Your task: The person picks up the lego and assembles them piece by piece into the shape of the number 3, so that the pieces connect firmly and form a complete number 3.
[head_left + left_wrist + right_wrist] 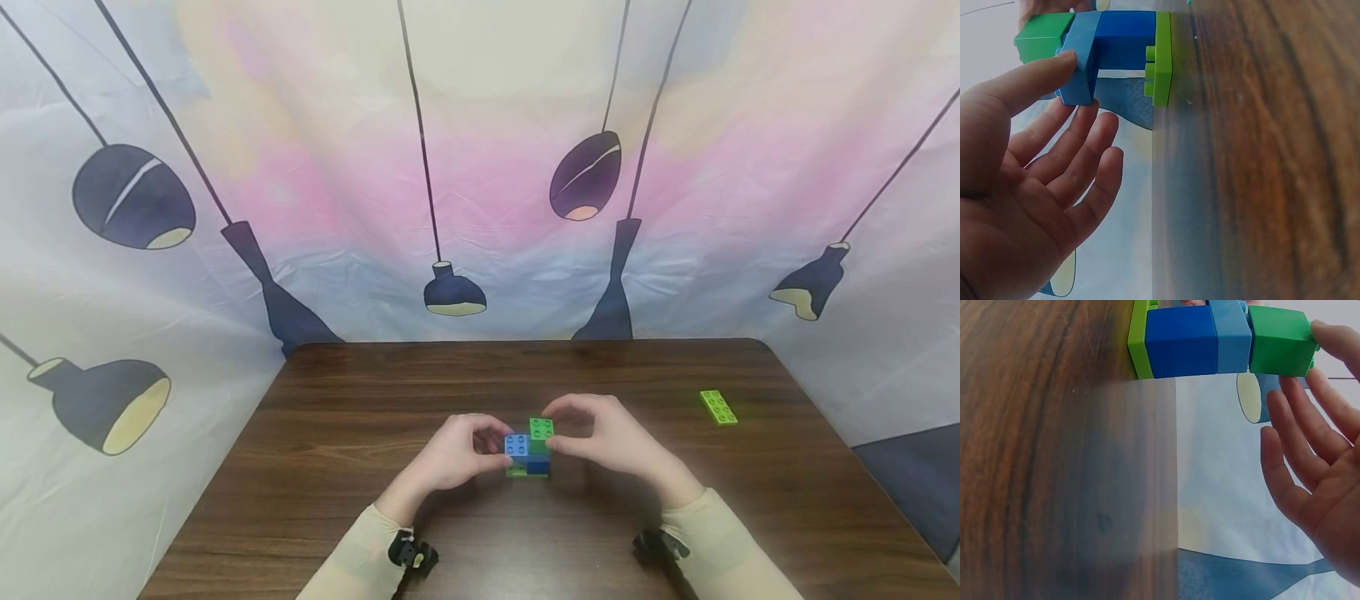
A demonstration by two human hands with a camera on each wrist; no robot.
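Observation:
A small stack stands at the table's middle: a lime plate point(517, 472) lowest, a dark blue brick point(537, 465) on its right part, a light blue brick point(516, 444) above, reaching left over the plate. At the top right sits a green brick point(541, 429), slightly tilted, with a thin gap below it in the right wrist view point(1280, 340). My left hand point(457, 454) pinches the light blue brick's left end between thumb and fingers, its other fingers spread point(1082, 187). My right hand point(611, 437) holds the green brick with thumb and fingertips.
A separate lime plate point(718, 407) with studs lies at the right on the brown wooden table point(405, 375). Behind the table's far edge hangs a cloth backdrop point(330, 192) printed with lamps.

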